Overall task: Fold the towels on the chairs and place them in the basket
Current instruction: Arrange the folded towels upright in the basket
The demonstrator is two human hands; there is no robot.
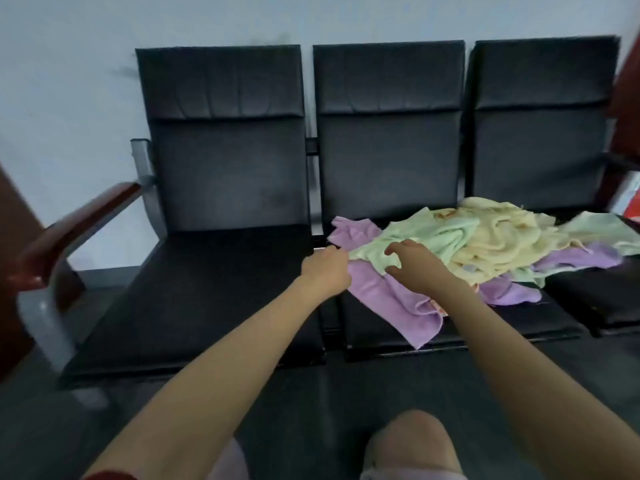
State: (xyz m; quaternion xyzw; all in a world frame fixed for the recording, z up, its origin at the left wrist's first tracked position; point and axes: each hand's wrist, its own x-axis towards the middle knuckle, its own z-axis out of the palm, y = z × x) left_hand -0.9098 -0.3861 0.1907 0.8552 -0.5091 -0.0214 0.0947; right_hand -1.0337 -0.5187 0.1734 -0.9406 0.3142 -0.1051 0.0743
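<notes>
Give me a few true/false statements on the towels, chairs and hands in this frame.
1. The towel pile sits on the left seat. False: it spans the middle seat and right seat.
2. The green towel lies over a purple towel. True.
3. The chairs are white. False: they are black.
4. The right hand is over the green towel, fingers spread. True.
5. The left hand holds nothing. False: it pinches the green towel's corner.
</notes>
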